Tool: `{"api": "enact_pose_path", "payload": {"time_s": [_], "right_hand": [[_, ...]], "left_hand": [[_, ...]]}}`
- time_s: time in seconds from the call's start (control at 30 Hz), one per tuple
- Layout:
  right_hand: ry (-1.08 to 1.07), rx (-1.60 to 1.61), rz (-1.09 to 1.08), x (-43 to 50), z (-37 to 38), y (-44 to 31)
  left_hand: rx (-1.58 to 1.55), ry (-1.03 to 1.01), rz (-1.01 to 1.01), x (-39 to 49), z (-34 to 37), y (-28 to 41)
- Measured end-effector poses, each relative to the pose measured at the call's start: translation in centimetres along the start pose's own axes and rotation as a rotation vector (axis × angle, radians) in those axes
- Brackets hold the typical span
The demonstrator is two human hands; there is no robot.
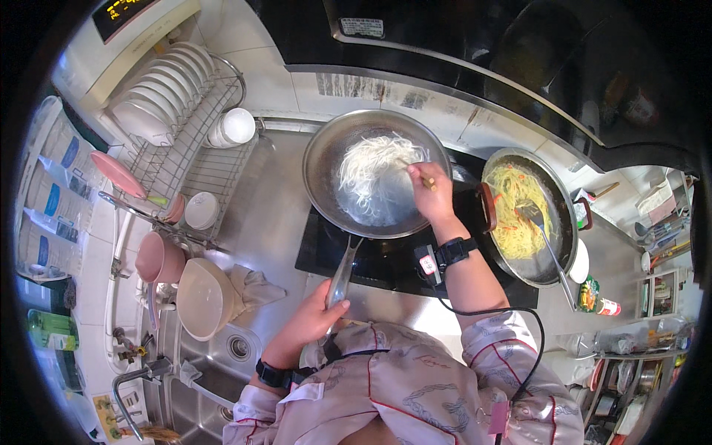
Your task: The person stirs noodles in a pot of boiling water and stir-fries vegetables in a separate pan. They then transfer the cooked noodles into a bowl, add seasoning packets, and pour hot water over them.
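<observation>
White noodles point(367, 167) lie in cloudy water inside a metal wok point(320, 172) on the black cooktop point(317, 250). My left hand point(311, 314) grips the wok's metal handle point(344, 270), which points towards me. Over the wok's right side, my right hand point(433, 192) is closed around wooden chopsticks point(428, 182), their far ends reaching into the noodles. To the right stands a dark two-handled pan point(562, 222) with yellow shredded food point(514, 239) and some red-orange strips in it. A spatula point(548, 245) rests in that pan, its handle over the near rim.
A wire dish rack point(192, 161) with white plates point(172, 83) and bowls point(239, 127) stands at the left. Below it are a pink dipper point(158, 256), a beige basin point(206, 300) and a steel sink point(206, 384). The range hood point(445, 72) overhangs the cooktop. Seasoning packages point(589, 295) sit at right.
</observation>
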State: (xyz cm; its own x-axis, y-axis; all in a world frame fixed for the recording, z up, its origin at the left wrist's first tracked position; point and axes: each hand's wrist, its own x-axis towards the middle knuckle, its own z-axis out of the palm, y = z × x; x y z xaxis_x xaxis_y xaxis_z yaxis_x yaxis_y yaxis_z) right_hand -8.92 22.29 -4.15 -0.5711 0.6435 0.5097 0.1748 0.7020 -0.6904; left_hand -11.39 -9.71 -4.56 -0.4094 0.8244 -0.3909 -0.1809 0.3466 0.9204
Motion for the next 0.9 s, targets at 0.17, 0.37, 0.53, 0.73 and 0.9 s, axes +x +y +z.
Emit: {"api": "enact_pose_path", "payload": {"time_s": [0.17, 0.37, 0.53, 0.73, 0.9], "right_hand": [[-0.168, 0.300, -0.025, -1.1, -0.4, -1.2], [-0.511, 0.297, -0.230, -4.1, -4.2, -5.0], [-0.372, 0.153, -0.251, -7.8, -7.2, -6.4], [-0.263, 0.017, -0.286, -10.5, -8.3, -6.2], [-0.265, 0.048, -0.212, -12.0, -8.0, -5.8]], "left_hand": [[0.045, 0.006, -0.020, -0.3, -0.2, 0.1], [0.027, -0.003, -0.002, -0.4, -0.2, 0.4], [0.118, 0.002, 0.003, -0.4, -0.3, 0.5], [0.154, -0.007, -0.008, -0.3, -0.5, 0.6], [0.223, 0.214, 0.134, -0.4, -0.3, 0.2]]}}
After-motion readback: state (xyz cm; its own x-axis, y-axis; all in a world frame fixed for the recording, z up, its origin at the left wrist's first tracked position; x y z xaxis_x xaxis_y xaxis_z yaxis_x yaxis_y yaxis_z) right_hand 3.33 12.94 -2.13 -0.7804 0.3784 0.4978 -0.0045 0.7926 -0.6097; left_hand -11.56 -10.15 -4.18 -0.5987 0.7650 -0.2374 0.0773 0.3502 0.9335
